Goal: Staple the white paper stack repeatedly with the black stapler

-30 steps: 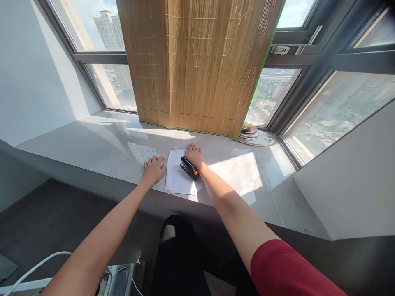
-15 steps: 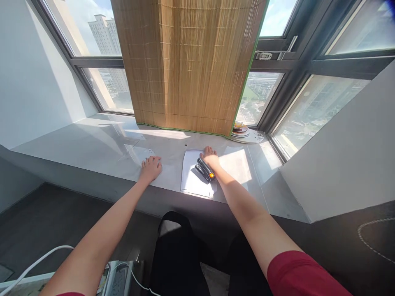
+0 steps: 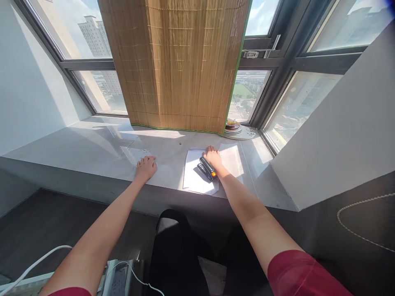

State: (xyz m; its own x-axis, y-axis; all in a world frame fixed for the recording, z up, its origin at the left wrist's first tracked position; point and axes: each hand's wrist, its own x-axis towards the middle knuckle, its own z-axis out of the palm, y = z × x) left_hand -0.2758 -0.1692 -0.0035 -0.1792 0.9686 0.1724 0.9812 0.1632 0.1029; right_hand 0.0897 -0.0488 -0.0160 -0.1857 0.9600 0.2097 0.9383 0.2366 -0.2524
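My left hand lies on the pale window sill, fingers stretched out, holding nothing. Faint dark marks show on the sill just beyond its fingertips. My right hand rests palm down over the right edge of some white paper, its fingers extended. Against the inner side of that hand sits a black stapler with an orange spot at its near end. The stapler lies on the paper, slanted, and casts a shadow to its left. Whether my right hand touches it I cannot tell.
A bamboo blind hangs in front of the window down to the sill. Stacked plates or discs stand at the back right corner. White cables run beside a pale box-like object at lower left. My knees are below the sill.
The paper and stapler have slid slightly right along the sill together with my right hand. My left hand stays in place on the sill. The view has turned a little to the right.
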